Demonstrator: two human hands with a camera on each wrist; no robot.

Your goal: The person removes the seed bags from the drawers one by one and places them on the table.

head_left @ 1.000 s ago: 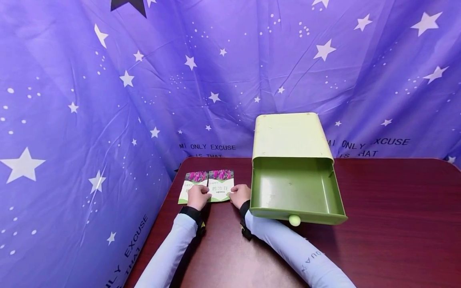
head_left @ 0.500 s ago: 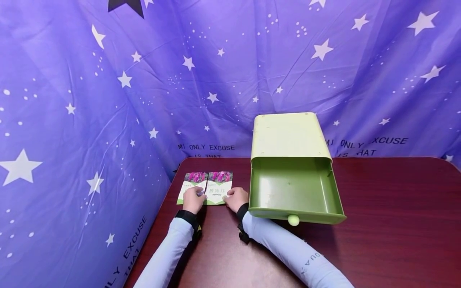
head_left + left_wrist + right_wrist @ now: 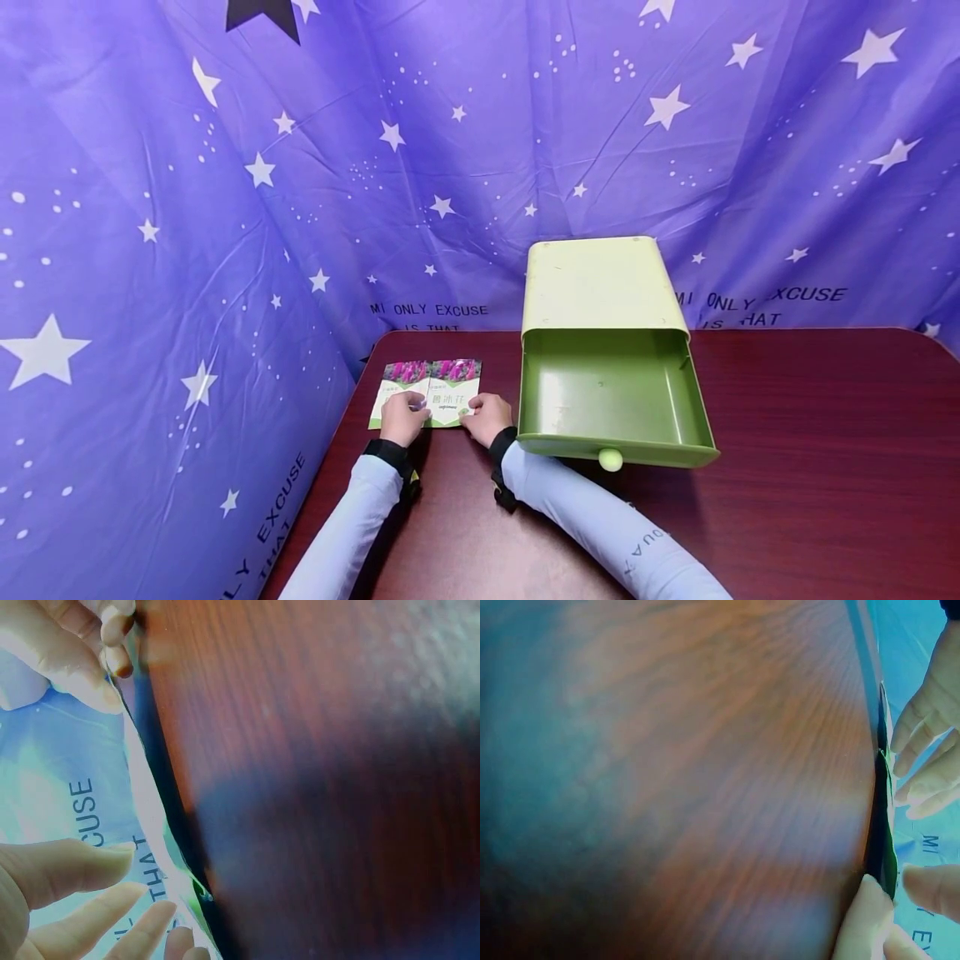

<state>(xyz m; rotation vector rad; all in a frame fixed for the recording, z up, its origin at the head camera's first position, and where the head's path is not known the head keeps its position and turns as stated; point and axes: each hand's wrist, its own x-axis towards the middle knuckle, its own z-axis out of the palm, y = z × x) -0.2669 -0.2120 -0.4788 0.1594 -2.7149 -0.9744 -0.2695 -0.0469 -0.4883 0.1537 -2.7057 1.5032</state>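
Two flower seed packets lie side by side on the table in the head view, each with pink blooms across its top. My left hand (image 3: pixel 402 419) rests on the left seed packet (image 3: pixel 407 372), its fingertips near the seam with the right seed packet (image 3: pixel 453 387). In the left wrist view the thumb (image 3: pixel 71 866) of that hand is lifted, and its fingers are fairly straight. At the lower right corner of the right packet, my right hand (image 3: pixel 491 417) pinches the edge between thumb and finger. Both packets appear only edge-on in the wrist views.
Right of my hands stands a pale yellow-green box (image 3: pixel 603 283) with its green drawer (image 3: pixel 615 392) pulled out. The drawer front is close to my right forearm. A purple star-patterned curtain (image 3: pixel 480 167) hangs behind and left of the dark red table (image 3: pixel 810 450).
The right packet has shifted slightly left, and the gap between the packets has narrowed. My right hand has moved left with it. My left hand has slid slightly left.
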